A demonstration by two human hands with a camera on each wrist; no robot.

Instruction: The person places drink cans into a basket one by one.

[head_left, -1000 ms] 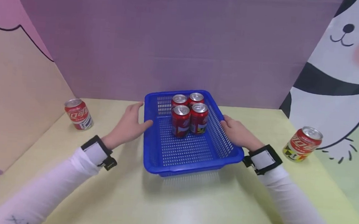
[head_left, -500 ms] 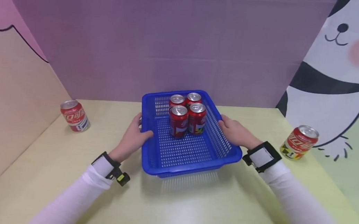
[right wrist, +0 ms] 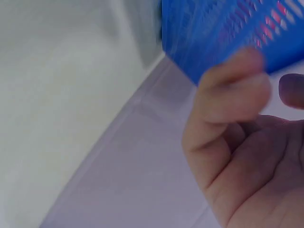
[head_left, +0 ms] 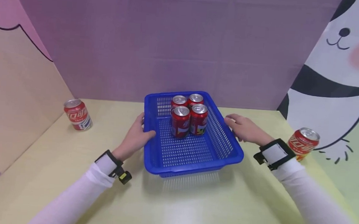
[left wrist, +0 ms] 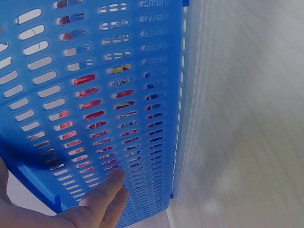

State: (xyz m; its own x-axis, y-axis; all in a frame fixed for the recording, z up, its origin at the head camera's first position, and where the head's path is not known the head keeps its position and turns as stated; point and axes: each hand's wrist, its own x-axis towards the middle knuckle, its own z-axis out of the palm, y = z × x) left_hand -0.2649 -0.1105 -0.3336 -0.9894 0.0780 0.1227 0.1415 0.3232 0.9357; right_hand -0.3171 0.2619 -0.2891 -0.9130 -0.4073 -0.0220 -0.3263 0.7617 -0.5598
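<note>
Blue basket (head_left: 191,165): mid-bench (head_left: 185,209), looks set down on it; far rim near purple wall (head_left: 171,49), can't tell if touching.
Left grip (head_left: 135,136): thumb over left rim, fingers along outer slotted side; pinching the basket.
Right grip (head_left: 248,130): fingers loosely bent, nothing held, just beside right rim; contact unclear.
Four cans (head_left: 186,118): upright, bunched inside basket, toward far end.
Basket tilt: main risk. Only the left rim is held, so a lift like this would probably drop the right side. Cause: right rim unsupported, load off to one side.
Cans toppling: likely on a sharp tug or tilt; smooth metal on slotted plastic, room to slide toward the near end.
Rim flex: plastic looks thin; a one-sided pinch might bend it or slip.
Far rim: could bump the wall if pushed back.
Right can (head_left: 304,141): on bench, partly hidden behind right wrist strap (head_left: 275,154); a wide swing of that arm might knock it.
Left can (head_left: 78,114): by left side panel (head_left: 21,90), well apart from left grip; low risk.
Panda picture (head_left: 326,115): right side panel, limits outward reach.
</note>
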